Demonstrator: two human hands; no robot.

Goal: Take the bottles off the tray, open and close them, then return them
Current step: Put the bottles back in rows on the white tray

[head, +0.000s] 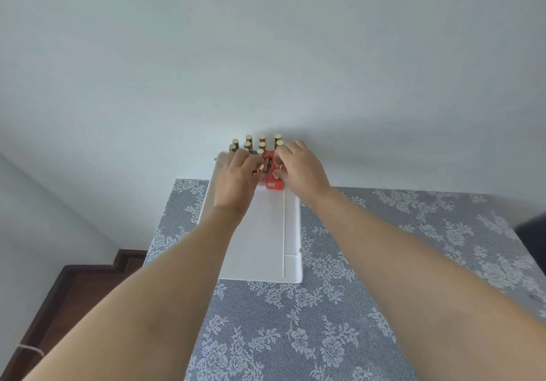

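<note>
Your two bare forearms fill the bottom of the view, reaching forward and converging over a table draped in a grey lace cloth (325,321) with a white flower pattern. Both arms are stretched out nearly straight, wrists level, palms turned down.

Your left hand (236,174) lies over the left side of the white tray (266,247), its fingers bent downward into the cluster of bottles (260,147). The fingertips sit against a gold cap near the front of the group, but you cannot tell whether they actually close around it or only touch it, since the knuckles hide the contact.

Your right hand (298,168) comes in from the right, tilted slightly inward. Its thumb and fingers are curled around the gold cap of a red bottle (273,182) at the front of the cluster, and that bottle stands on the tray surface.

The bottles stand upright at the far end of the tray, close to the pale wall (266,55). They are packed in short rows, gold caps up, and the front ones show red bodies. The near half of the tray is bare white, with a narrow ridge running along its right side.

At the lower left, beside the table, dark wooden stair steps (74,292) descend
</note>
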